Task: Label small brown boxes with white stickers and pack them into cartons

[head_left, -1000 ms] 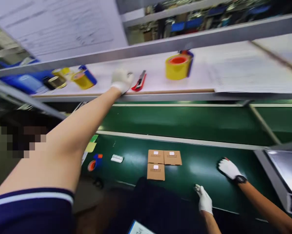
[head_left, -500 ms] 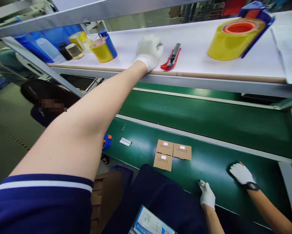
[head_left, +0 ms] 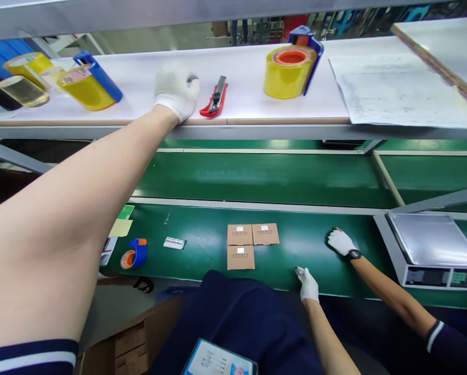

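Note:
My left hand (head_left: 176,89), in a white glove, rests curled on the white shelf (head_left: 139,73); nothing shows in its grip. Just right of it lies a red utility knife (head_left: 216,98) with its grey side up. Low over the green bench (head_left: 202,260), at its near edge, my gloved right hand (head_left: 308,284) pinches a small greyish thing (head_left: 297,271), too small to name. To its left, several flat brown cardboard boxes (head_left: 240,257) with white labels lie against each other. A white plastic piece (head_left: 174,243) lies farther left.
A co-worker's gloved hand (head_left: 341,242) with a watch is on the bench, beside a weighing scale (head_left: 432,239). The shelf bears tape dispensers (head_left: 288,73) and papers (head_left: 393,91). A blue tape dispenser (head_left: 139,253) sits at the bench's left. Open cardboard (head_left: 129,338) stands below.
The view has swung to the right, bringing the scale and more papers into sight. Both my hands keep much the same places relative to the shelf and bench.

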Tool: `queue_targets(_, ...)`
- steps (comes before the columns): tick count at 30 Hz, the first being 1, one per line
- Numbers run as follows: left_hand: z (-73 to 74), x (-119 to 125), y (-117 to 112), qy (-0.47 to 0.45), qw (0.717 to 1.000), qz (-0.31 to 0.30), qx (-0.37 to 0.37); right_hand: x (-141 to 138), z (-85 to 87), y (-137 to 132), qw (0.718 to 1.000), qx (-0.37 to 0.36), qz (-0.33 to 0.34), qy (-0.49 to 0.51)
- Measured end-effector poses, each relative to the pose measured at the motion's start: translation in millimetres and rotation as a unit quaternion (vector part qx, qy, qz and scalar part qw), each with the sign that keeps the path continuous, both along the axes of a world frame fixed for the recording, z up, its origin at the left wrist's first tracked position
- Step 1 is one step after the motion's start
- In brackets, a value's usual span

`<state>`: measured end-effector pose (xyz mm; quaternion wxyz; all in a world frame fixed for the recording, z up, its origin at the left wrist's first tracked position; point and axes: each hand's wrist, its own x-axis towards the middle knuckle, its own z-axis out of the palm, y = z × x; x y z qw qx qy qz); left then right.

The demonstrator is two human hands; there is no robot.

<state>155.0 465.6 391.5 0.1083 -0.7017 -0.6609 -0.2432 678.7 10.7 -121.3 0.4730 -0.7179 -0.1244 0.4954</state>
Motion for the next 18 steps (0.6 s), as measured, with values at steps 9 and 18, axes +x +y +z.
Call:
queue_targets(9,-3.5,-15.1,2.2,-0.091,0.987,-0.124,0.049,-12.1,-4.9,5.9,0.999,-0.014,-0.041,0.014)
queue_targets(18,27.4,8.5,-63.9,-0.019,0.999,-0.028,0.041,-20.3,12.7,-0.1,0.997,-0.032,0.062,-0.019)
